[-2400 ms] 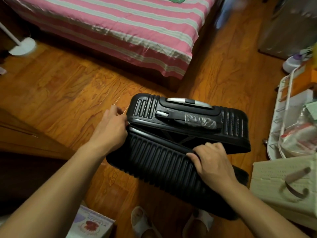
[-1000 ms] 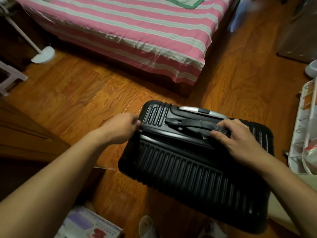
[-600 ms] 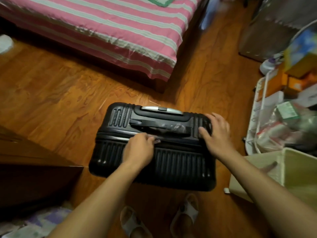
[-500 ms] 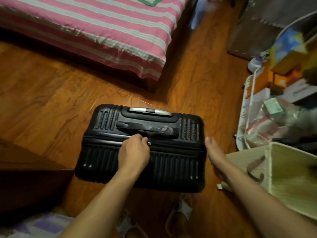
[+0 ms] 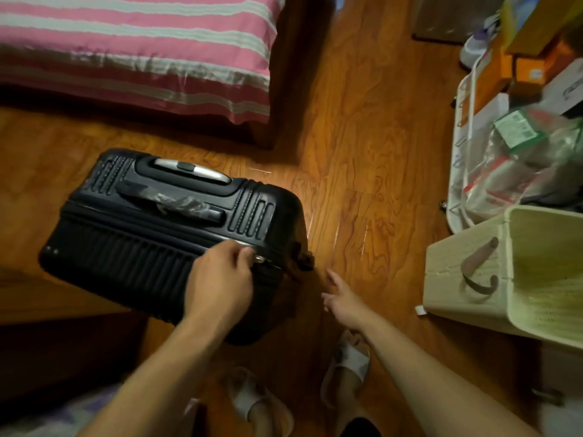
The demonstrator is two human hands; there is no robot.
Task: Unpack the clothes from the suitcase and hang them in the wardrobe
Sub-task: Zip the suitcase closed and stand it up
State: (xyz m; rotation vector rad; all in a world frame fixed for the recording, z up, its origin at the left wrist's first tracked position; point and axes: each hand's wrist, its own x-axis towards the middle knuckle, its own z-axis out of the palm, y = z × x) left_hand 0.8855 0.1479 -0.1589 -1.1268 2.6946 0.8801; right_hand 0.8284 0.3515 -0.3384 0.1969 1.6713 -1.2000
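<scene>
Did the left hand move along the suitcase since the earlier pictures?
Yes. The left hand, pinching the zipper pull, went from the suitcase's left corner, past its top handle, to the right corner.

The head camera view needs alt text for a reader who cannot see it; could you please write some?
Seen from above, a person's left hand pinches the zipper pull on a black hard-shell suitcase standing on a wooden floor, while the right hand hovers open beside it. A pink striped bed lies behind, a pale woven basket to the right.
</scene>
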